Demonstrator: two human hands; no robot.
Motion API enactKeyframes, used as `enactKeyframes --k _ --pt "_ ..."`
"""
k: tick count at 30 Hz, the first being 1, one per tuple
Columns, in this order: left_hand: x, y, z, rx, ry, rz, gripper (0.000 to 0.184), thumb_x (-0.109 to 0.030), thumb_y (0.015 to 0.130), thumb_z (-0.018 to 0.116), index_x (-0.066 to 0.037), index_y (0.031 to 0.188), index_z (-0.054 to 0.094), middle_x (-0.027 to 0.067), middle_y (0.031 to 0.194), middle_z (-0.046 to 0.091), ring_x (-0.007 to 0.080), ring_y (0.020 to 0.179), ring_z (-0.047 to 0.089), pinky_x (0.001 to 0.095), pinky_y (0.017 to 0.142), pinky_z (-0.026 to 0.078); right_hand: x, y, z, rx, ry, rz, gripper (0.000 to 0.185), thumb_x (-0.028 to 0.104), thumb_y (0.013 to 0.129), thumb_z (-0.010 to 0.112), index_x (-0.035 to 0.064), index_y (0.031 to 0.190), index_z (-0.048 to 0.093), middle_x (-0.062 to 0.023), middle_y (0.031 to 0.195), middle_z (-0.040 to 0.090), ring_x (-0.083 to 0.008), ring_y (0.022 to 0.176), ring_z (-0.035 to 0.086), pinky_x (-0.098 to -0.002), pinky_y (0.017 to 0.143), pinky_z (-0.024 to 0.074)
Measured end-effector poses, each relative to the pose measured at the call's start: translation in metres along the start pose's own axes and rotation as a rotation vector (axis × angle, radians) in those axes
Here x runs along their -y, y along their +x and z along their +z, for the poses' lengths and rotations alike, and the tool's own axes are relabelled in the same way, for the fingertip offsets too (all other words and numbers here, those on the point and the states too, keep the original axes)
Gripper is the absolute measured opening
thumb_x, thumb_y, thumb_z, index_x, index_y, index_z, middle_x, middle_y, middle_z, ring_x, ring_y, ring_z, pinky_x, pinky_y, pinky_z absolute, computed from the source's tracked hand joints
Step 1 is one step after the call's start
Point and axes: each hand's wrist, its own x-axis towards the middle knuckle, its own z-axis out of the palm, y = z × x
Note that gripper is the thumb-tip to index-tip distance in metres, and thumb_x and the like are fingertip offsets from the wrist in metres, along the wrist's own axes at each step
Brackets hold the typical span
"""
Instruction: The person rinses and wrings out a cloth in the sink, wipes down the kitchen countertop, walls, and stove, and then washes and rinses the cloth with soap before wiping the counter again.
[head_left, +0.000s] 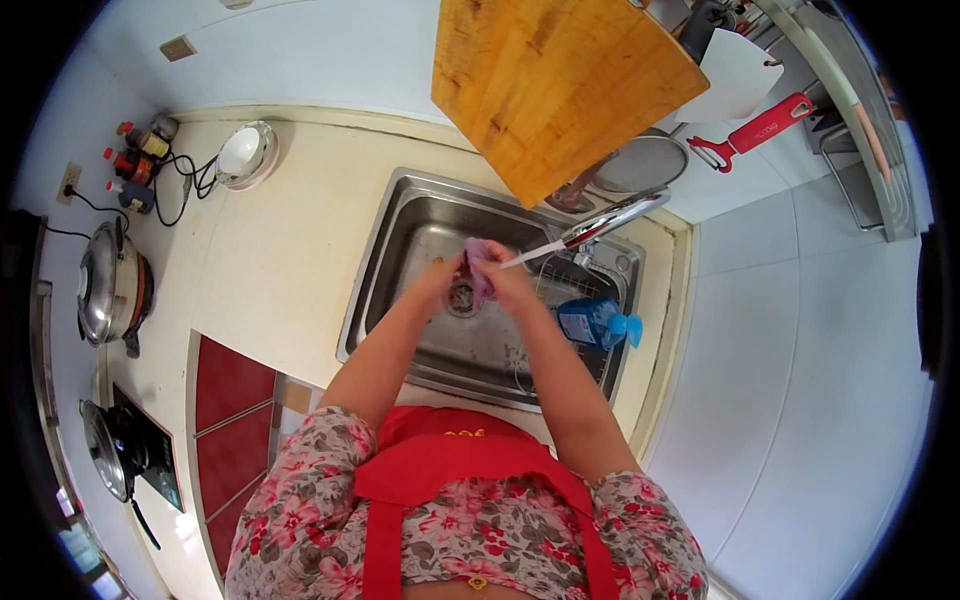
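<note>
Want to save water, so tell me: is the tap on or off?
On: a pale stream of water leaves the tap, heading towards the right hand and the purple cloth.

The left arm [383, 345] and right arm [565, 375] reach up from the lower frame, converging; the left hand [439, 277] and right hand [509, 281] sit close together near the frame's centre, both curled inward.

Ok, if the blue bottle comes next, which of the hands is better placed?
Right, most likely: the right hand is nearer the blue bottle, at the right side of the sink. The left hand is farther off, beyond the purple cloth between the hands.
</note>
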Motion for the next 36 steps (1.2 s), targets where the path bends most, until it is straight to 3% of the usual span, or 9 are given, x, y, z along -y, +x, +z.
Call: enactKeyframes --k 3,10,14,18,20,23,27,34,36 --pt "-0.013 -0.013 0.02 0.373 -0.944 -0.407 0.039 -0.038 0.099 0.042 -0.006 0.111 0.059 0.0095 0.104 0.063 0.0269 0.094 0.062 0.0459 0.084 0.05 -0.02 -0.01 0.029 -0.22 -0.305 -0.071 0.026 0.012 0.084 0.065 0.003 0.108 0.06 -0.0092 0.094 0.064 -0.0191 0.085 0.061 -0.0318 0.077 0.0483" --pt "0.027 0.015 0.042 0.353 -0.965 -0.282 0.035 -0.033 0.099 0.041 -0.003 0.109 0.057 0.0176 0.102 0.062 0.0309 0.093 0.062 0.0467 0.082 0.051 -0.034 -0.017 0.021 -0.397 -0.742 -0.141 0.021 0.023 0.091 0.057 0.0048 0.101 0.063 -0.0217 0.09 0.065 -0.039 0.085 0.062 -0.0412 0.073 0.0477" --pt "0.026 0.009 0.053 0.143 -0.407 -0.225 0.028 -0.024 0.096 0.045 -0.001 0.108 0.057 0.0168 0.096 0.06 0.028 0.087 0.062 0.044 0.071 0.051 -0.03 -0.008 -0.001 -0.431 -0.917 -0.092 0.034 0.035 0.092 0.053 0.0018 0.09 0.061 -0.0265 0.083 0.061 -0.0446 0.081 0.059 -0.0459 0.069 0.0461" --pt "0.018 0.005 0.029 0.237 -0.414 -0.18 0.033 -0.03 0.097 0.045 -0.001 0.108 0.058 0.0172 0.099 0.06 0.0257 0.088 0.062 0.0424 0.071 0.051 -0.014 0.005 -0.021 -0.555 -0.743 -0.086 0.033 0.034 0.092 0.056 0.0019 0.091 0.065 -0.0196 0.082 0.066 -0.0359 0.074 0.063 -0.0416 0.065 0.0467" --pt "0.018 0.005 0.019 0.209 -0.484 -0.251 0.033 -0.03 0.098 0.046 -0.002 0.108 0.058 0.0169 0.101 0.061 0.0268 0.087 0.062 0.0427 0.071 0.052 -0.035 0.018 -0.033 -0.426 -0.227 -0.01 0.033 0.033 0.092 0.061 0.0014 0.094 0.068 -0.0088 0.082 0.068 -0.0209 0.072 0.062 -0.0343 0.063 0.0469" --pt "0.016 0.01 0.012 0.256 -0.716 -0.377 0.032 -0.03 0.098 0.046 -0.003 0.11 0.059 0.0158 0.103 0.062 0.028 0.087 0.064 0.0417 0.072 0.054 -0.003 -0.011 0.001 -0.157 -0.23 0.065 0.031 0.031 0.091 0.064 0.0004 0.098 0.069 -0.0019 0.082 0.067 -0.011 0.074 0.058 -0.0288 0.064 0.0466" --pt "0.019 0.025 0.025 0.208 -0.731 -0.363 0.027 -0.025 0.098 0.048 -0.003 0.111 0.058 0.0132 0.105 0.063 0.0241 0.088 0.065 0.0363 0.07 0.056 -0.027 -0.023 0.001 -0.009 -0.37 -0.075 0.028 0.029 0.09 0.065 0.0023 0.097 0.07 -0.0027 0.084 0.068 -0.0116 0.075 0.06 -0.0281 0.067 0.0481" --pt "0.044 0.067 0.048 0.543 -0.974 -0.478 0.015 -0.012 0.094 0.052 -0.001 0.101 0.058 0.0137 0.095 0.064 0.0246 0.079 0.063 0.0364 0.062 0.052 -0.006 -0.042 -0.07 -0.496 -0.864 -0.017 0.024 0.026 0.088 0.06 0.0066 0.094 0.073 -0.0127 0.093 0.071 -0.0257 0.087 0.068 -0.0378 0.074 0.0506" --pt "0.025 0.052 0.056 0.167 -1.01 -0.531 0.012 -0.007 0.091 0.051 -0.001 0.099 0.057 0.0131 0.092 0.062 0.0238 0.08 0.06 0.0382 0.065 0.049 0.016 -0.049 -0.08 -0.586 -1.088 0.01 0.024 0.024 0.088 0.057 0.0057 0.092 0.073 -0.0154 0.094 0.071 -0.0298 0.089 0.068 -0.0411 0.074 0.0506"
